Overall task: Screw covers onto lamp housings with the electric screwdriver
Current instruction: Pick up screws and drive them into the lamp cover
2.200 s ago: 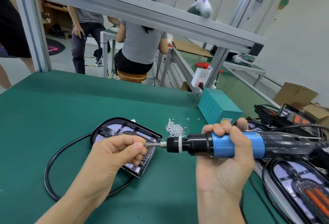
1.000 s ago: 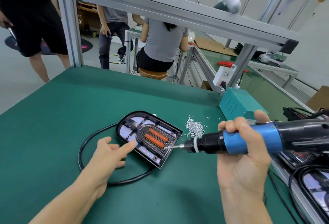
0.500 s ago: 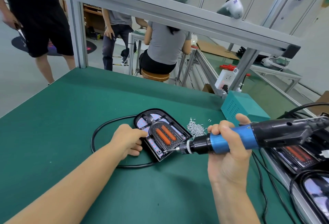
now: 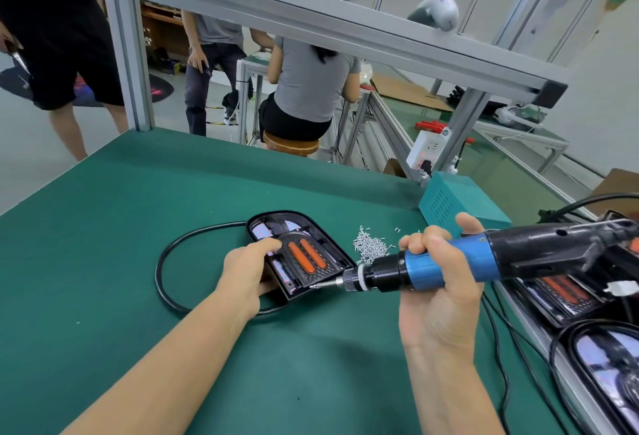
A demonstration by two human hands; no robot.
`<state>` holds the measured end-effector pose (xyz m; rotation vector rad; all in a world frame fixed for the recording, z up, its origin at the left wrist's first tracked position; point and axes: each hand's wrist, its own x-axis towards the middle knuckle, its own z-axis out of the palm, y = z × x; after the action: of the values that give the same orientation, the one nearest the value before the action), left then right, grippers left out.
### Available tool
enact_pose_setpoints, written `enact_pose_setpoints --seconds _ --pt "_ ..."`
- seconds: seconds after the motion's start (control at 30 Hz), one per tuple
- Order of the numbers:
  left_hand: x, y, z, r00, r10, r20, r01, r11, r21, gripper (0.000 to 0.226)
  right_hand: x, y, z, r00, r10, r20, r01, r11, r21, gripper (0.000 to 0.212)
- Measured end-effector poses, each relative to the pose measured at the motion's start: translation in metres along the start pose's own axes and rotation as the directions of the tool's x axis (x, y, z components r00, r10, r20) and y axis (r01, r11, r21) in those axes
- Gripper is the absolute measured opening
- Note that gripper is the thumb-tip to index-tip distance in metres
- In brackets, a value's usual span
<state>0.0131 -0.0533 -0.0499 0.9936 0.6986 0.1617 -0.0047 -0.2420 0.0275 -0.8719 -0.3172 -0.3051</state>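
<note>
The lamp housing (image 4: 301,255), black plastic with a rounded top, is partly hidden by the left hand (image 4: 247,274), whose fingers hold its edge; the right hand's (image 4: 437,293) fingers wrap the blue electric screwdriver (image 4: 449,263), cut off at the right.

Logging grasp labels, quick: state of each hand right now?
Left hand: fingers curled over the lamp housing, holding it down.
Right hand: gripping the electric screwdriver.

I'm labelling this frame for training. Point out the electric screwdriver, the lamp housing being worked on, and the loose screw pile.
electric screwdriver (image 4: 449,267), head view, blue grip section.
lamp housing (image 4: 307,255), head view, orange strips on its cover.
screw pile (image 4: 368,246), head view, middle of the heap.
</note>
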Motion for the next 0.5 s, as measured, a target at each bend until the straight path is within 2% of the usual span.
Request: enact_pose_setpoints --seconds 0.1,0.2,0.37,0.5 --pt "0.003 0.001 0.001 0.998 -0.024 0.06 0.024 1.0 -0.011 0.025 0.0 0.002 0.002 1.0 0.001 -0.004 -0.001 1.0 -0.007 0.036" --pt "0.004 0.003 0.001 0.993 -0.018 0.113 0.021 0.999 -0.027 0.02 0.0 0.005 0.006 1.0 0.006 0.008 -0.006 1.0 -0.008 0.037" --pt "0.0 0.002 0.006 0.981 0.154 0.122 -0.161 0.985 0.053 0.027 0.001 0.009 0.013 0.999 0.007 0.046 -0.004 0.999 -0.052 0.04" --pt "0.001 0.001 0.007 0.973 0.189 0.131 -0.196 0.98 0.039 0.02 -0.001 0.01 0.016 0.998 -0.001 0.07 0.007 0.997 -0.082 0.04"
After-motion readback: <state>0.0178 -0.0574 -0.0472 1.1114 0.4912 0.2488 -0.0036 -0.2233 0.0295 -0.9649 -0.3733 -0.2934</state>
